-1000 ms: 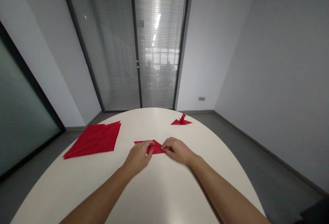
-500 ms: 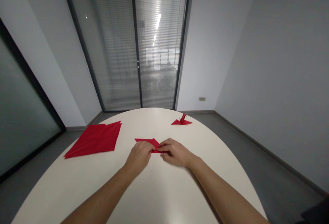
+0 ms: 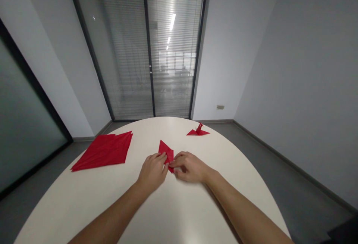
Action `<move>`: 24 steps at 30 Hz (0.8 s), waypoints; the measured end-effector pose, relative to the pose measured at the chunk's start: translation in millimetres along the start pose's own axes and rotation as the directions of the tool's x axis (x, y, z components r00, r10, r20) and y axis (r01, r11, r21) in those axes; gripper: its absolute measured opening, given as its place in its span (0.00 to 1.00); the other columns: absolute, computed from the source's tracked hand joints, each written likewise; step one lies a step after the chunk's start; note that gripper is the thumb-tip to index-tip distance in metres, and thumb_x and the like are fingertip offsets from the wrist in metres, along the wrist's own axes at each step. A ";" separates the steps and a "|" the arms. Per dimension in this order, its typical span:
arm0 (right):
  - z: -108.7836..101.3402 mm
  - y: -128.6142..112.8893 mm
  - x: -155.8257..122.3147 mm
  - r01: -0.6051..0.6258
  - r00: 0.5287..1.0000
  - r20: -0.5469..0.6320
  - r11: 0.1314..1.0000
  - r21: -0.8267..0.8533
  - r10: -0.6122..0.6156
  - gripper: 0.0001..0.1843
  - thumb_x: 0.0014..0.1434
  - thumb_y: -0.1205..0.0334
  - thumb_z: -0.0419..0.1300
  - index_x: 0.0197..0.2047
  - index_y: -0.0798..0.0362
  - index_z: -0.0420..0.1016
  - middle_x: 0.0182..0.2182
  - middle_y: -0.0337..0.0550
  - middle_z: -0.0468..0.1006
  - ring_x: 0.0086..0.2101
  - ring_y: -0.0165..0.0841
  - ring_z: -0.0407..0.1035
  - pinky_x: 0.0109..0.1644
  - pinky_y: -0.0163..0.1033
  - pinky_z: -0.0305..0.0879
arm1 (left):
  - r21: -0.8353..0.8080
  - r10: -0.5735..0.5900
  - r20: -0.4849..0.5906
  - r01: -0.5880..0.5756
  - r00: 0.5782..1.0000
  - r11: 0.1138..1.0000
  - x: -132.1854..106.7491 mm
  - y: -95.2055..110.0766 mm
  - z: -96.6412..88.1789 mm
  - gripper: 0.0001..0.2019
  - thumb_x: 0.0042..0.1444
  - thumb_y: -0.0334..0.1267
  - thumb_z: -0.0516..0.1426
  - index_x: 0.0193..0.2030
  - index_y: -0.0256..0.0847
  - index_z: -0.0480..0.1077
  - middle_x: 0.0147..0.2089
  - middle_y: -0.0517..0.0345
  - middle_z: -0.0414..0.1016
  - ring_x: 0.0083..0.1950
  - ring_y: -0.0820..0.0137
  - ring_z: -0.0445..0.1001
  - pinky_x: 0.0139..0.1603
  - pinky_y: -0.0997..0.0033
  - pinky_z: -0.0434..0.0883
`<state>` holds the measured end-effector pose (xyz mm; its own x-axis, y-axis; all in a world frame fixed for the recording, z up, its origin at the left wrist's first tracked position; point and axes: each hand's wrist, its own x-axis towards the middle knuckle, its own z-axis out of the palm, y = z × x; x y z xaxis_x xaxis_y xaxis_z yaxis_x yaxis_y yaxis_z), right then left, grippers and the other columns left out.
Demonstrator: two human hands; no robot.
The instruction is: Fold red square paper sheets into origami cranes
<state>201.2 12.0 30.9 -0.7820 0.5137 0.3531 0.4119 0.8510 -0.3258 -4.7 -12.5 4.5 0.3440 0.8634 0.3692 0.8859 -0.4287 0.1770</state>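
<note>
In the head view, the folded red paper (image 3: 166, 148) has turned since half a second ago: its long point, which then stuck out to the left past the knuckles, now aims away from the person, toward the far edge of the white surface (image 3: 179, 210). The left hand (image 3: 151, 170) and right hand (image 3: 191, 167) have barely shifted. The stack of red sheets (image 3: 104, 150) at the left and the red paper crane (image 3: 198, 132) at the far right lie as before.

The folded paper lies between the two hands, its upper part showing beyond the left fingers. The left hand's fingers rest over its left side, thumb apart from them near the lower end; whether they pinch it I cannot tell. The right hand, curled, touches its lower right edge with the fingertips; its grip cannot be made out either.
</note>
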 end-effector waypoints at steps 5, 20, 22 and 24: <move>9.4 1.8 0.9 -0.093 0.994 -0.042 0.993 0.079 0.097 0.12 0.60 0.70 0.58 0.42 0.49 0.81 0.39 0.42 0.83 0.44 0.37 0.74 0.53 0.41 0.66 | -0.104 0.040 0.020 -0.038 0.999 0.994 -1.0 -10.9 7.4 0.20 0.64 0.36 0.53 0.61 0.39 0.70 0.63 0.46 0.73 0.64 0.56 0.70 0.65 0.50 0.66; 18.4 14.6 -0.1 -0.157 0.979 -0.128 0.988 0.018 0.158 0.20 0.58 0.61 0.65 0.54 0.53 0.76 0.51 0.52 0.78 0.51 0.43 0.71 0.58 0.49 0.66 | -0.235 0.131 0.071 -0.112 0.989 0.966 -1.8 -20.8 1.0 0.27 0.61 0.42 0.57 0.66 0.40 0.66 0.68 0.46 0.67 0.69 0.55 0.63 0.69 0.47 0.62; 19.5 13.5 0.2 -0.168 0.978 -0.126 0.986 0.004 0.167 0.23 0.56 0.59 0.66 0.55 0.53 0.75 0.52 0.53 0.77 0.53 0.44 0.70 0.60 0.50 0.65 | -0.234 0.146 0.075 -0.125 0.986 0.964 -2.5 -21.2 1.4 0.27 0.61 0.39 0.56 0.67 0.38 0.64 0.69 0.46 0.66 0.70 0.55 0.62 0.70 0.47 0.61; 20.6 12.1 0.3 -0.177 0.977 -0.124 0.984 -0.007 0.175 0.27 0.56 0.55 0.67 0.58 0.54 0.74 0.55 0.54 0.75 0.55 0.46 0.69 0.62 0.52 0.63 | -0.230 0.154 0.078 -0.133 0.985 0.964 -3.0 -21.5 2.2 0.26 0.62 0.37 0.54 0.68 0.38 0.63 0.69 0.46 0.66 0.70 0.56 0.62 0.70 0.48 0.61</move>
<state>196.3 20.2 9.0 -0.6336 0.6643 0.3965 0.5475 0.7471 -0.3769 -24.1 -5.3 -2.4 0.4995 0.8051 0.3199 0.7371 -0.5890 0.3313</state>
